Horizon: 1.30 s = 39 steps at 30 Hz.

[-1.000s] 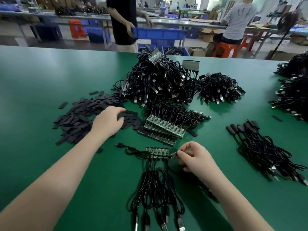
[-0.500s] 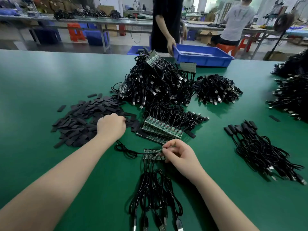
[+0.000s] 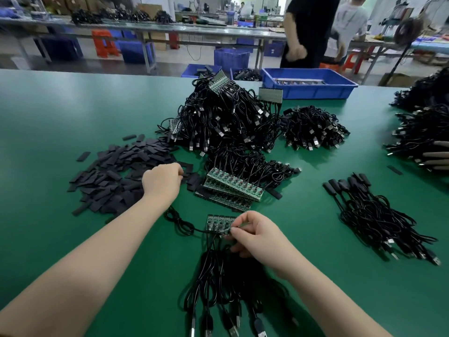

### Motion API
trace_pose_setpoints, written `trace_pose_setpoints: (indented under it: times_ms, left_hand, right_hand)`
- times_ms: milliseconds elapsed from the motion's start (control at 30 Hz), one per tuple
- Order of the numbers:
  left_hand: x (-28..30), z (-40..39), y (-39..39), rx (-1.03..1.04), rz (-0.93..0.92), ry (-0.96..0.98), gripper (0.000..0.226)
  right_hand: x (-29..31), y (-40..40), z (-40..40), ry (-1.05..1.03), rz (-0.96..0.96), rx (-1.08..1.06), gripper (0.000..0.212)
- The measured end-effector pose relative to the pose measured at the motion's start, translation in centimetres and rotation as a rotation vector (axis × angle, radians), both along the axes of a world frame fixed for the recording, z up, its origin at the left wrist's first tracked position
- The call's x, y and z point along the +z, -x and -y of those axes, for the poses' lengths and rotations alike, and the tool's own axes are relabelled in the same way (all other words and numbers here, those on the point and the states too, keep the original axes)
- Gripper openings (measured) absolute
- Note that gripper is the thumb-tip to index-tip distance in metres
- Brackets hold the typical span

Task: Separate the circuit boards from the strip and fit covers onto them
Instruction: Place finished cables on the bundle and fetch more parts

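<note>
Item 1. Right hand [image 3: 261,235]: fingers curled, thumb and forefinger pinching the right end of the strip of circuit boards [image 3: 220,223]. The strip lay flat on the green table [image 3: 73,113], running leftward from the fingertips. Black cables [image 3: 218,283] ran from the strip's near edge, passed under the curled fingers and ended in USB plugs towards the person.

Item 2. Left hand [image 3: 162,182]: fingers curled down at the right edge of the pile of black covers [image 3: 116,181]. The knuckles hid the fingertips; whether a cover was gripped could not be told. The pile spread leftward and away from the fingers.

Item 3. Stack of board strips [image 3: 233,188]: just right of the left fingers, beyond the right fingers, its cables trailing away behind.

Item 4. Large heap of cabled boards [image 3: 223,120]: well beyond both hands, with a smaller bundle of cables [image 3: 313,130] beside it on the right.

Item 5. Covered cables [image 3: 374,212]: well to the right of the right fingers, black sleeved ends at the far end.

Item 6. Blue tray [image 3: 313,90]: at the table's far edge. A person in black [image 3: 311,27] stood behind it.

Item 7. Further cable heaps [image 3: 425,132]: at the far right edge.
</note>
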State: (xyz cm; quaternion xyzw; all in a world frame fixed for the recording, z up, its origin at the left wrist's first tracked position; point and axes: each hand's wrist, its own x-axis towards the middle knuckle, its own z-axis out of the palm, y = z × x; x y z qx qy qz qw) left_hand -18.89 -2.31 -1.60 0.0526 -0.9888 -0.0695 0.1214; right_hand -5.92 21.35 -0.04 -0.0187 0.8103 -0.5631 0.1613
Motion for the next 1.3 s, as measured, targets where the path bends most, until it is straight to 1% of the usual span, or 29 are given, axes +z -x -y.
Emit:
trace_pose_setpoints:
  times_ms: [33, 67, 133, 200, 267, 300, 333, 367, 400, 467, 533, 567, 600, 667, 733, 867, 1000, 1133, 1233, 1300]
  left_hand:
    - [0.0, 0.0, 0.1, 0.014, 0.006, -0.028, 0.023]
    - [0.1, 0.1, 0.1, 0.026, 0.016, -0.038, 0.027]
    - [0.1, 0.0, 0.2, 0.028, 0.031, 0.004, 0.037]
    - [0.0, 0.0, -0.1, -0.002, 0.005, 0.071, 0.046]
    - [0.3, 0.1, -0.8, -0.02, -0.092, 0.055, 0.045]
    - [0.5, 0.1, -1.2, -0.017, -0.183, -0.008, 0.041]
    - [0.8, 0.0, -1.9, -0.012, -0.291, -0.118, 0.038]
    - [1.2, -0.4, -2.6, -0.017, -0.384, -0.262, 0.036]
    - [1.6, -1.2, -3.3, -0.038, -0.44, -0.42, 0.034]
    - [2.2, -3.5, -5.1, -0.139, -0.458, -0.698, 0.03]
    - [2.3, -6.1, -6.8, -0.276, -0.392, -0.889, 0.028]
    - [2.1, -7.3, -7.5, -0.331, -0.331, -0.95, 0.028]
    - [1.7, -8.3, -8.1, -0.374, -0.265, -0.976, 0.027]
    - [0.5, -9.6, -8.7, -0.443, -0.148, -0.954, 0.026]
    - [-0.9, -10.0, -9.1, -0.486, -0.08, -0.959, 0.027]
    - [-2.3, -9.7, -9.6, -0.456, -0.1, -1.023, 0.028]
    - [-2.4, -9.6, -10.0, -0.445, -0.091, -1.056, 0.033]
    - [-2.6, -9.3, -9.9, -0.454, -0.064, -1.04, 0.028]
    - [-2.4, -9.5, -10.1, -0.428, -0.075, -1.058, 0.026]
    - [-2.2, -9.6, -10.2, -0.393, -0.089, -1.077, 0.028]
  right_hand:
    - [0.2, 0.4, 0.0, 0.028, 0.018, 0.038, 0.003]
    - [0.3, 0.9, -0.2, 0.038, -0.003, 0.07, 0.002]
    - [0.2, 1.9, -0.5, 0.034, -0.12, 0.076, 0.002]
    - [-0.6, 2.3, -0.8, 0.024, -0.247, 0.0, 0.006]
    - [-1.7, 2.3, -0.9, 0.019, -0.336, -0.079, 0.012]
    - [-2.2, 2.2, -0.9, 0.029, -0.359, -0.1, 0.014]
    - [-2.6, 2.1, -0.9, 0.038, -0.372, -0.108, 0.015]
    - [-2.9, 2.2, -0.9, 0.04, -0.381, -0.113, 0.015]
    - [-3.0, 2.2, -0.9, 0.036, -0.386, -0.118, 0.015]
    - [-3.1, 2.4, -0.9, 0.023, -0.392, -0.127, 0.016]
    - [-3.1, 2.5, -0.8, 0.018, -0.399, -0.141, 0.018]
    - [-3.1, 2.6, -0.8, 0.027, -0.402, -0.153, 0.019]
    - [-3.1, 2.5, -0.8, 0.038, -0.403, -0.169, 0.021]
    - [-3.1, 2.5, -0.8, 0.053, -0.402, -0.207, 0.028]
    - [-3.2, 2.4, -0.9, 0.063, -0.395, -0.223, 0.034]
    - [-3.1, 2.2, -0.9, 0.075, -0.402, -0.191, 0.036]
    - [-3.0, 2.1, -1.0, 0.126, -0.399, -0.232, 0.035]
    - [-3.0, 2.0, -0.9, 0.139, -0.41, -0.28, 0.018]
    - [-2.9, 2.2, -1.1, 0.129, -0.419, -0.334, 0.015]
    - [-2.9, 2.3, -1.3, 0.178, -0.385, -0.357, 0.014]
